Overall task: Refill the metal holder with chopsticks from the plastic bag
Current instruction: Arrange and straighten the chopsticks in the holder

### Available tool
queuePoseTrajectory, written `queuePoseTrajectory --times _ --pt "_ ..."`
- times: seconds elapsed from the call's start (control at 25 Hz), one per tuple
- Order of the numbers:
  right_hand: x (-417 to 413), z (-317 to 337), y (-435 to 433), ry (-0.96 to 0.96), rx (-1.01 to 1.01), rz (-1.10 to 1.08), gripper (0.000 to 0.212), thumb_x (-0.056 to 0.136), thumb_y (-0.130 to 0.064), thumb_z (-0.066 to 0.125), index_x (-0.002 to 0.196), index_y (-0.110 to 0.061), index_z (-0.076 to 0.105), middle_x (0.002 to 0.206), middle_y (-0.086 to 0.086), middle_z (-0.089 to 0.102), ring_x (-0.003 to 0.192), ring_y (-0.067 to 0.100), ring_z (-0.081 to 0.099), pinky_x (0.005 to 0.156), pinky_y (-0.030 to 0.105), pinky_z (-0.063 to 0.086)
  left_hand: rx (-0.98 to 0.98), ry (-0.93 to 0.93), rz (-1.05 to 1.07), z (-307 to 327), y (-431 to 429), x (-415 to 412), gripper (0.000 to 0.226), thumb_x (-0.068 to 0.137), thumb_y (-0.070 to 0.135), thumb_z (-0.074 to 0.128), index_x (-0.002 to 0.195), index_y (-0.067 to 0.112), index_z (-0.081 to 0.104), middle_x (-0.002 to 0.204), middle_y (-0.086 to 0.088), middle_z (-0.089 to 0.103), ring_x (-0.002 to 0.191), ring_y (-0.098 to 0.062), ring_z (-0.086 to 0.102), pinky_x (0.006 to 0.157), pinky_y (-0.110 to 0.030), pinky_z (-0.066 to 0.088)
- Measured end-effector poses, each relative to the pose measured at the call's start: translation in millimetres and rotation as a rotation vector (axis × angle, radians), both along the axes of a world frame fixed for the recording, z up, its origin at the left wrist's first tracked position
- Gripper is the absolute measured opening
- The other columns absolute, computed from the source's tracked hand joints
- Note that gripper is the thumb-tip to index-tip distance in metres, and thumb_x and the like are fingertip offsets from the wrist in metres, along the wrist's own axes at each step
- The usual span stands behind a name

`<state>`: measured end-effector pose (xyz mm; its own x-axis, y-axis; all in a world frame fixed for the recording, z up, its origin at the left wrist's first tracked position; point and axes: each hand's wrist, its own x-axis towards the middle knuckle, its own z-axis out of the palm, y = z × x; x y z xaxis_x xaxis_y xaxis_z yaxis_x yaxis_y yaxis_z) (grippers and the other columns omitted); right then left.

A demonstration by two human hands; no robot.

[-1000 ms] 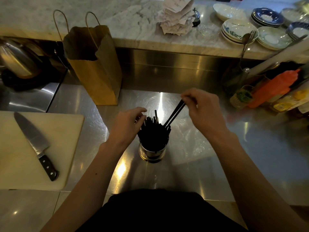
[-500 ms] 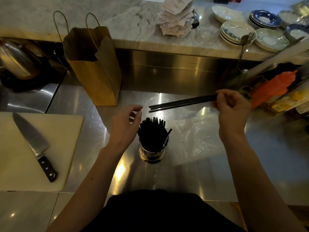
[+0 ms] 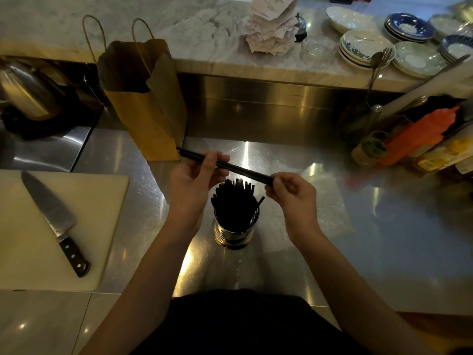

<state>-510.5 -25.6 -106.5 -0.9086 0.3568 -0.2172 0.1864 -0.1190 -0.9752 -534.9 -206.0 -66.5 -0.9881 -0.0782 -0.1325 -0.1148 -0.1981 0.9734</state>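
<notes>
A shiny slotted metal holder point(image 3: 234, 233) stands upright on the steel counter, packed with several black chopsticks point(image 3: 234, 198). Just above it, a small bundle of black chopsticks point(image 3: 243, 169) lies nearly level, slanting down to the right. My left hand point(image 3: 195, 179) pinches the bundle near its left part, and my right hand point(image 3: 291, 192) grips its right end. A flat, clear plastic bag point(image 3: 325, 201) lies on the counter to the right of the holder, partly under my right hand.
A brown paper bag point(image 3: 146, 98) stands behind on the left. A knife point(image 3: 55, 221) lies on a white cutting board point(image 3: 30, 252) at left. Bottles, including an orange squeeze bottle point(image 3: 419, 137), crowd the right. Plates point(image 3: 363, 47) and paper slips point(image 3: 271, 26) sit on the marble ledge.
My right hand drew the bundle out to the right, then brought it back over the holder. My left hand rose from the holder's rim and took hold of the bundle.
</notes>
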Motion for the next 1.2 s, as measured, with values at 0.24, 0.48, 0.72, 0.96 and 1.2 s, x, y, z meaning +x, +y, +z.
queuePoseTrajectory --times 0.24,0.48,0.72,0.96,1.2 --pt "-15.1 1.7 14.5 0.025 0.528 0.268 0.011 0.093 -0.019 0.061 0.096 -0.021 0.071 0.091 -0.009 0.072 0.083 0.005 0.068 0.077 0.017 0.054 -0.388 0.129 -0.189 12.6 -28.5 13.3 0.018 0.097 0.016 0.054 0.097 0.009 0.071 0.079 0.008 0.075 0.066 -0.005 0.066 0.065 -0.016 0.053" --pt "-43.3 9.5 -6.5 0.120 0.797 0.583 0.020 0.091 -0.024 0.064 0.111 -0.020 0.068 0.105 -0.005 0.070 0.092 0.004 0.064 0.082 0.016 0.050 -0.613 0.105 -0.378 -10.8 -23.9 25.3 0.017 0.092 0.017 0.063 0.096 0.033 0.068 0.087 0.019 0.069 0.079 0.005 0.064 0.071 -0.012 0.049" --pt "-63.6 15.4 -28.9 0.107 1.099 0.896 0.024 0.090 -0.036 0.063 0.109 -0.023 0.068 0.105 -0.002 0.070 0.092 0.013 0.064 0.083 0.027 0.053 -0.629 0.084 -0.294 -26.3 -25.2 29.3 0.027 0.087 0.020 0.070 0.112 0.029 0.066 0.102 0.021 0.067 0.085 0.001 0.065 0.070 -0.009 0.049" --pt "-69.3 18.9 -35.0 0.099 1.265 0.885 0.016 0.091 -0.035 0.060 0.098 -0.024 0.069 0.094 -0.002 0.069 0.086 0.015 0.063 0.073 0.026 0.048 -0.696 0.080 -0.175 -30.8 -30.7 26.4 0.026 0.089 0.026 0.067 0.115 0.026 0.065 0.104 0.017 0.067 0.082 -0.005 0.066 0.066 -0.010 0.048" --pt "-66.4 47.5 -19.1 0.175 1.106 0.700 0.011 0.093 -0.025 0.059 0.096 -0.021 0.069 0.085 -0.009 0.066 0.075 0.004 0.060 0.071 0.017 0.045 -0.667 0.087 -0.150 -28.2 -30.7 20.6 0.025 0.091 0.025 0.066 0.115 0.023 0.064 0.105 0.010 0.068 0.087 -0.006 0.066 0.070 -0.008 0.049"
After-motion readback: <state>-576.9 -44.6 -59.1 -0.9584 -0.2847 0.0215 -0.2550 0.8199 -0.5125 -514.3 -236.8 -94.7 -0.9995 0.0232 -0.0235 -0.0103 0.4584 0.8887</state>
